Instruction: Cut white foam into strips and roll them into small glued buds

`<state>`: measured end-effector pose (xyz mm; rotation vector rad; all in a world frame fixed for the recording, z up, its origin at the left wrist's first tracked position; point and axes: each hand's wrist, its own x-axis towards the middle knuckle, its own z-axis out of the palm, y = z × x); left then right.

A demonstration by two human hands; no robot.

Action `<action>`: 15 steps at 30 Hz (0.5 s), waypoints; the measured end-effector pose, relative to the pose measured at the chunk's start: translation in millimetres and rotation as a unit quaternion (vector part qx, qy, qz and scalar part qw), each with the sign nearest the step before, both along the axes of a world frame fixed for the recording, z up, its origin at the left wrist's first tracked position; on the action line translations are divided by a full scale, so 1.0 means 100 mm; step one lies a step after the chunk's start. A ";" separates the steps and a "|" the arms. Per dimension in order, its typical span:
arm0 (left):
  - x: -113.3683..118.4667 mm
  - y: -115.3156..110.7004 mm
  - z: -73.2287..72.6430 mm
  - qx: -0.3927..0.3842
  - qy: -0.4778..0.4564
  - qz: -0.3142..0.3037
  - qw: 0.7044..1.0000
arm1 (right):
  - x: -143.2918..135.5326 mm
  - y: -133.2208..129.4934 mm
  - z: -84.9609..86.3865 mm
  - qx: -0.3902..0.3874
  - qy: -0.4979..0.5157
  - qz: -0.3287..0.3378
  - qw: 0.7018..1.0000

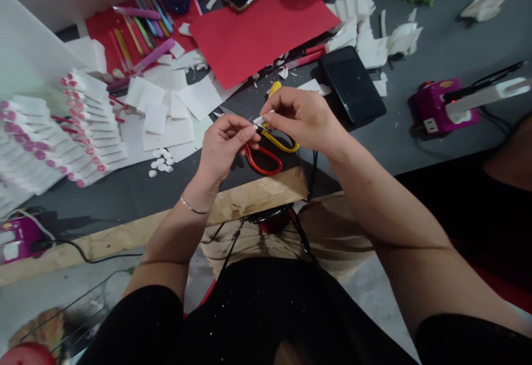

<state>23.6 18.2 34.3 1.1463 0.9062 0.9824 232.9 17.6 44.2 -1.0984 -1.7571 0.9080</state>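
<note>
My left hand (pixel 228 142) and my right hand (pixel 302 114) meet over the near edge of the table, fingertips pinched. Between them is a small white strip (pixel 262 119), which looks like paper or thin foam; both hands grip it. Under the hands lie scissors with a red handle loop (pixel 266 161) and a yellow handle loop (pixel 282 139). Whether these belong to one pair I cannot tell, as my fingers cover the middle. A yellow object (pixel 274 88) shows just behind my right fingers. Small white discs (pixel 161 162) lie left of my left hand.
Rows of white folded pieces with pink ends (pixel 85 127) stand at the left. White paper squares (pixel 166 102), a red sheet (pixel 266 27) and a black phone (pixel 352 85) lie beyond my hands. Purple power sockets (pixel 443 107) sit at the right. A person's arm shows far right.
</note>
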 end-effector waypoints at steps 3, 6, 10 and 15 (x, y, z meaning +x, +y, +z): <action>-0.01 0.00 -0.02 0.006 0.032 -0.004 0.999 | -0.02 -0.03 0.03 0.008 -0.008 0.013 1.000; -0.01 -0.01 -0.03 0.010 0.071 0.002 0.997 | -0.04 -0.05 0.04 0.007 -0.012 0.021 1.000; -0.01 -0.04 -0.03 0.025 0.094 0.020 0.995 | -0.06 -0.07 0.05 -0.001 -0.012 0.016 1.000; 0.00 -0.06 -0.01 0.019 0.096 0.032 0.995 | -0.06 -0.10 0.10 -0.025 -0.020 -0.011 0.999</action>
